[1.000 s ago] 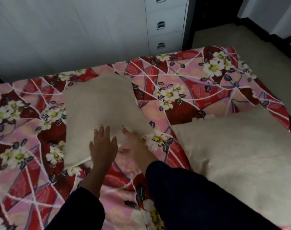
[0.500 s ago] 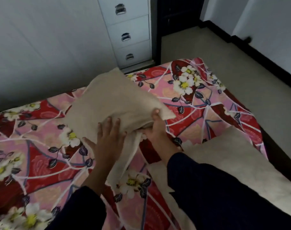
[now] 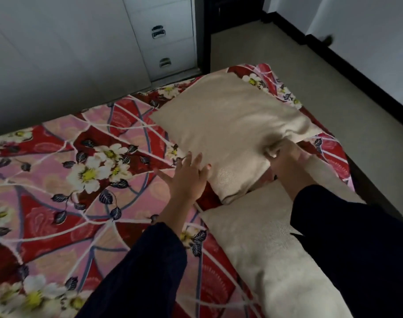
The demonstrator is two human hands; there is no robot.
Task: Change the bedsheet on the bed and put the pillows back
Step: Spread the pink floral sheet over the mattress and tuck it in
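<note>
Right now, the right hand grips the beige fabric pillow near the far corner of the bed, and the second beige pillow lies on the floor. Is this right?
Not fully. The second beige pillow lies on the red and pink floral bedsheet, not on the floor; the head view shows it. The rest holds: the right hand grips the beige fabric pillow near the far corner.

Right hand (image 3: pixel 287 162): motion-blurred; fingertips buried in a fold of the upper pillow (image 3: pixel 230 125).
Lower pillow (image 3: pixel 248 249): partly covered by the right sleeve (image 3: pixel 356 249); cut off at the bottom edge.
Bedsheet (image 3: pixel 58 191): cut off at the left and bottom edges.
Drawer cabinet (image 3: pixel 170 49): top cut off by the upper edge.
</note>
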